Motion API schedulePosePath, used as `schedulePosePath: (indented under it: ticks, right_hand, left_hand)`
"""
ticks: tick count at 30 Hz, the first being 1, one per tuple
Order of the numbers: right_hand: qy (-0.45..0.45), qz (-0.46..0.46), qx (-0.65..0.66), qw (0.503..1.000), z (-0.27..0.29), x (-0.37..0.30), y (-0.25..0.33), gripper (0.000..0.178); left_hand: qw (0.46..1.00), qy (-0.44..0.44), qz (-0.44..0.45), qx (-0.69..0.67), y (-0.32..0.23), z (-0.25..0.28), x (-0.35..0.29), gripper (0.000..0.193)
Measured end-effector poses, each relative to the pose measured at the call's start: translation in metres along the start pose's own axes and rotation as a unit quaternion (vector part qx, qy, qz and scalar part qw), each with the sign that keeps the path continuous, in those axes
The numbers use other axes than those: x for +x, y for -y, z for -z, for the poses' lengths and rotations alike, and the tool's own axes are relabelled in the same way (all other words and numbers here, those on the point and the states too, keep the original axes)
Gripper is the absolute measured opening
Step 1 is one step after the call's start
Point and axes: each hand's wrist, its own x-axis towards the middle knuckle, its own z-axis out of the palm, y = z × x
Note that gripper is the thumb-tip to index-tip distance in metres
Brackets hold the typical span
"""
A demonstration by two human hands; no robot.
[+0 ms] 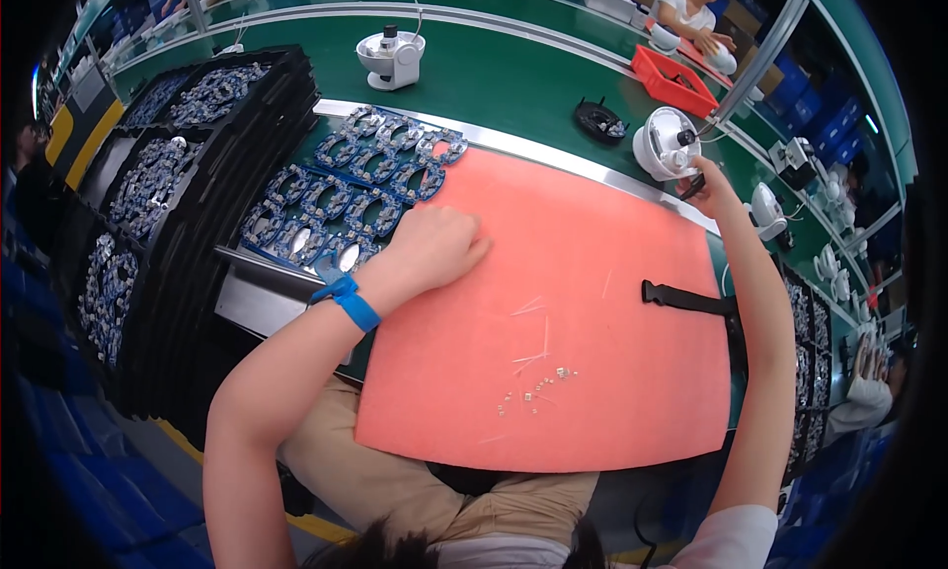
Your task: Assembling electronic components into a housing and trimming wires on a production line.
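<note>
My left hand (434, 245) rests with curled fingers on the left part of a pink mat (573, 273), beside a panel of blue ring-shaped circuit boards (331, 196). Nothing shows sticking out of it. A blue strap (354, 303) circles that wrist. Stretched out to the far right, my right hand (707, 189) has its fingers closed at the lower edge of a white camera housing (654, 147) with a round bowl and a black centre part. Something dark shows by these fingers; its kind is unclear. A black ring-shaped part (600, 122) lies left of the housing.
Stacked black trays (212, 145) full of circuit boards rise at left. Another white housing (391, 58) stands on the green bench (494, 71). A red bin (673, 79) sits far right, near another person. On the mat lie tiny pieces (538, 389) and a black strap (686, 299).
</note>
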Motion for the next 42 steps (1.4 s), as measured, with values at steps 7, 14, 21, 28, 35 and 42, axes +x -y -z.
schedulePosePath:
  ticks: [7,14,21,28,35,42]
  right_hand:
    - [0.006,0.003,0.175,0.984,0.008,-0.005,-0.008,0.040]
    - [0.134,0.061,0.222,0.964,-0.013,-0.109,-0.046,0.010]
    - [0.237,0.110,0.116,0.958,-0.032,-0.170,-0.099,0.025]
    - [0.283,0.131,0.177,0.934,-0.030,-0.172,-0.104,0.024]
    - [0.292,0.178,0.141,0.929,-0.028,-0.175,-0.107,0.026]
    - [0.294,0.184,0.144,0.927,-0.029,-0.176,-0.107,0.027]
  left_hand:
    - [1.000,-0.012,-0.004,0.011,0.000,-0.003,0.001,0.035]
    - [0.996,-0.046,0.063,0.051,-0.016,-0.011,0.007,0.040]
    - [0.971,-0.225,0.012,0.086,-0.016,-0.036,0.023,0.031]
    - [0.978,-0.188,0.051,-0.072,0.000,-0.029,0.041,0.014]
    - [0.970,0.084,-0.085,-0.209,-0.040,0.009,0.008,0.012]
    - [0.980,0.085,-0.061,-0.169,-0.074,0.019,-0.029,0.022]
